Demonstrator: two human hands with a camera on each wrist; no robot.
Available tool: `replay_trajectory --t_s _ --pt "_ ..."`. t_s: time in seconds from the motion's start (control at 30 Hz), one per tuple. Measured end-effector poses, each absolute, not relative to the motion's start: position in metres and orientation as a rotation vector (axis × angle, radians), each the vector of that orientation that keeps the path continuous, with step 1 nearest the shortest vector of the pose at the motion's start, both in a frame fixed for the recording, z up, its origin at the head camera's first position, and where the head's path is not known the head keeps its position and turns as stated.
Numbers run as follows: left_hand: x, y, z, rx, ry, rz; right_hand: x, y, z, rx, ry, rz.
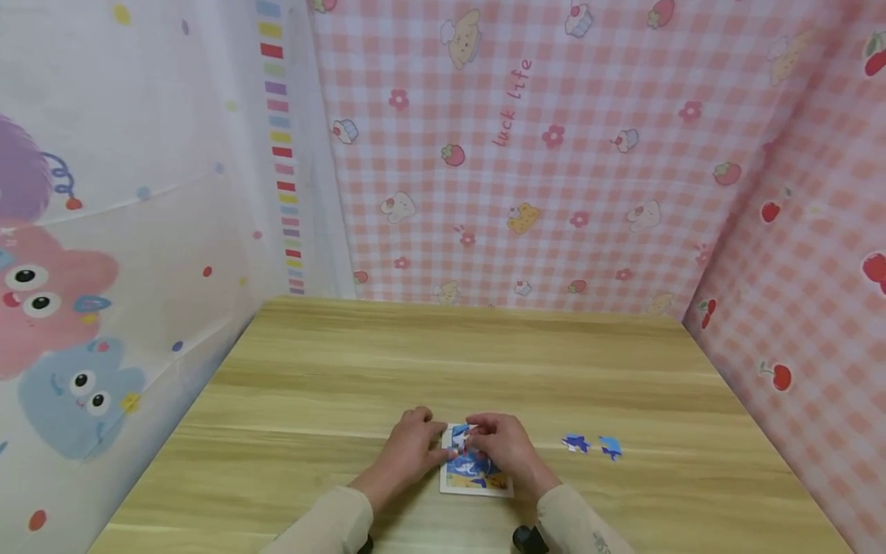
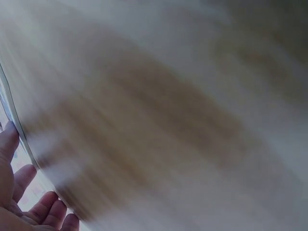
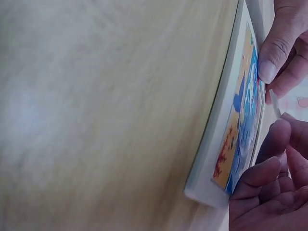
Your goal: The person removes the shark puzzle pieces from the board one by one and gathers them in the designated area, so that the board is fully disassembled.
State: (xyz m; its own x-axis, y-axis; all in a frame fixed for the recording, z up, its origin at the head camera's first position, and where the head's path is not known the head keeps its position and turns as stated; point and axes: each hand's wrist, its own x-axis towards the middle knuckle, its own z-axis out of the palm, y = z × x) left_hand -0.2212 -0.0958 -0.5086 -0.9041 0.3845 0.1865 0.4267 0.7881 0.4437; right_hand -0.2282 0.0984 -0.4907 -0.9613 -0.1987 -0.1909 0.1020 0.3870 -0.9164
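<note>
Pink lettering [image 1: 512, 103] reading "luck life" runs steeply up the pink-and-white checked cloth [image 1: 602, 92] at the back.

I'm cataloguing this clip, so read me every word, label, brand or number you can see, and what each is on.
"luck life": on the pink checked cloth, running upward.
Too small to read: a mark on the right sleeve; it may not be lettering.
Puzzle: no words can be made out.

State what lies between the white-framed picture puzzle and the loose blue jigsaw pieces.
Head view: the right hand, then bare yellowish wooden tabletop up to the pieces.
</note>
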Motion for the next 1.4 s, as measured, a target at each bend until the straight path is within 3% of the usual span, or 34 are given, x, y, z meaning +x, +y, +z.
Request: replay_trajectory --t_s 0.83,1.4 --pt "-0.220 -0.092 -0.506 -0.637 -2.895 -0.801 -0.232 0.176 -0.487 0.165 2.485 -1.660" --pt "-0.220 -0.089 -0.505 -0.592 -2.954 -0.817 -0.226 0.212 -0.490 0.151 2.542 -1.544"
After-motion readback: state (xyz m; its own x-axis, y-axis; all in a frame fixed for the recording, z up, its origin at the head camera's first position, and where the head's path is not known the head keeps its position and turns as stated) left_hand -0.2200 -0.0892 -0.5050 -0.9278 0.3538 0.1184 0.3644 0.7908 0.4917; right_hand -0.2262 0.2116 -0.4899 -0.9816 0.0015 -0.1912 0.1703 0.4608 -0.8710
